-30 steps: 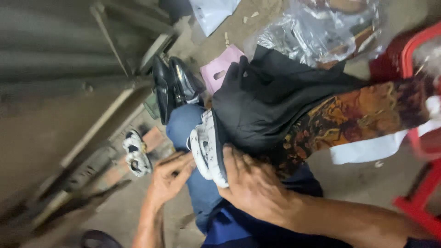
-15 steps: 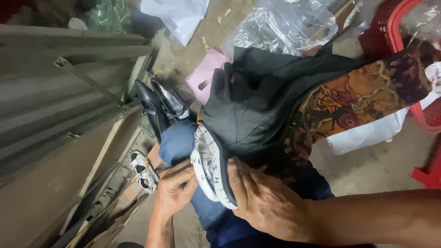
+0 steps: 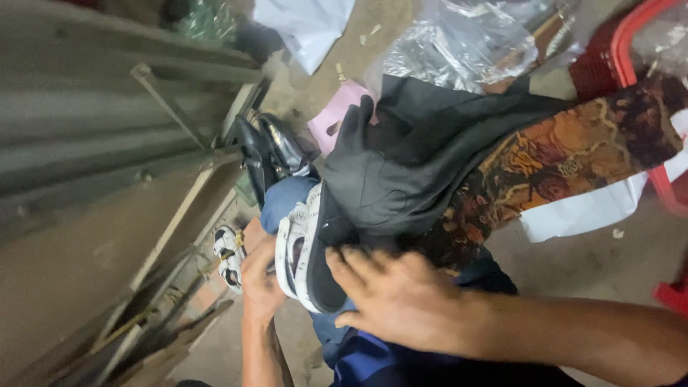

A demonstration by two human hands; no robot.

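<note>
from the head camera, looking down at my lap: my left hand (image 3: 261,276) is curled around the near rim of a white and black shoe (image 3: 304,251) that lies on its side across my blue-trousered knee (image 3: 287,201), sole edge turned toward me; those fingers are closed on it, with the thumb side hidden behind the shoe. my right hand (image 3: 401,297) rests just to the right of the shoe, fingers spread and flat, their tips touching the shoe's dark opening and the edge of a black cloth (image 3: 416,165) draped over my lap; it grips nothing that i can see. under the black cloth, toward the right, lies a brown and orange patterned fabric (image 3: 566,158).

on the floor to the left of my knee stands a pair of shiny black shoes (image 3: 269,154), and lower down, near my left wrist, a small white sandal-like shoe (image 3: 229,258) sits beside grey metal bars (image 3: 172,115). beyond the black cloth, toward the top edge, there is a flat pink package (image 3: 337,115), a crumpled clear plastic bag (image 3: 466,43) and a white sheet-like bag (image 3: 304,25). another white sheet (image 3: 580,211) lies on the floor at the right, below the patterned fabric, and a red plastic chair (image 3: 634,54) fills the top right corner.
</note>
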